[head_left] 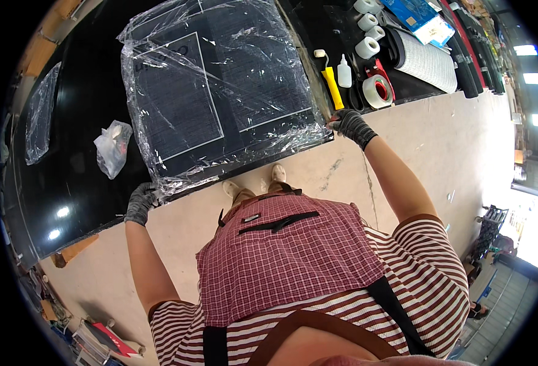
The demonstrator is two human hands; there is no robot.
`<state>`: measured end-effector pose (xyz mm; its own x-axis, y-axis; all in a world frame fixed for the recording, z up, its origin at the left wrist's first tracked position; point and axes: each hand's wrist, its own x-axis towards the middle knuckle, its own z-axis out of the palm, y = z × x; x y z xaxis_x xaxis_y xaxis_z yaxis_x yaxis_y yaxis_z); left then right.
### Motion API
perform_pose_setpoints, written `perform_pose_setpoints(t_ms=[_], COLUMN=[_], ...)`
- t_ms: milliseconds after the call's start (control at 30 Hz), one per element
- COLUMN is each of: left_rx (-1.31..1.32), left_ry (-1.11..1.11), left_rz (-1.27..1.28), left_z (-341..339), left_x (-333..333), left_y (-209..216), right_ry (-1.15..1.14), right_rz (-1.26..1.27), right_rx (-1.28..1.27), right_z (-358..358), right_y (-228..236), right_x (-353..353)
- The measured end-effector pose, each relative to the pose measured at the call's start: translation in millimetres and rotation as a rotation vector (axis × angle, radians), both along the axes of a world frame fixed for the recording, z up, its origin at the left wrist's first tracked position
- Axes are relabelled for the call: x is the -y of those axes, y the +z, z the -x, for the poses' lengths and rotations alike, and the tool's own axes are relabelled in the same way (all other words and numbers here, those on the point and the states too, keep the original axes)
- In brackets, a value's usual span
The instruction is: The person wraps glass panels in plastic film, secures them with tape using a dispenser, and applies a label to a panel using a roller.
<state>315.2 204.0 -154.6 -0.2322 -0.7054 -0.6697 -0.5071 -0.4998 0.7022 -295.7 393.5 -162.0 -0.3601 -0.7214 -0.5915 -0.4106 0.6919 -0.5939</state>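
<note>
A large dark rectangular mat with white line borders (177, 116) lies on the black table under crinkled clear plastic film (269, 139). My left hand (139, 204), in a grey glove, is closed on the film at the near left corner. At the near right corner, my right hand (353, 126), gloved alike, pinches the film's edge; its fingertips are partly hidden. Between the two hands the film runs bunched and shiny along the table's front edge. Just beyond my right hand lies a small roller with a yellow handle (332, 88).
Right of the mat are a white squeeze bottle (344, 72), scissors (355, 91), a tape dispenser (379, 91), several white rolls (368, 47) and a rolled grey sheet (424, 61). A crumpled plastic bag (113, 148) lies on the left. Bare floor (324, 177) shows below the edge.
</note>
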Motion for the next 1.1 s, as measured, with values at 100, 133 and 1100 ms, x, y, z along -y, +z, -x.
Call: perform_pose_setpoints(t_ms=[100,133,1100], left_rx=[0.011,0.013,-0.167], left_ry=[-0.012,-0.026,0.414], left_rz=[-0.059,-0.069,-0.099], left_z=[-6.9,-10.6,7.1], left_x=[2.8,4.3,-10.6], left_y=[-3.1,-6.6,3.8], right_ry=[0.029,0.113,-0.374], right_rz=[-0.018,-0.014,0.158], right_rx=[-0.009,-0.065,0.328], right_z=[-7.1,-4.2,-37.5], right_y=[-0.7,-5.0,57.3], right_x=[6.7,6.6,-2.2])
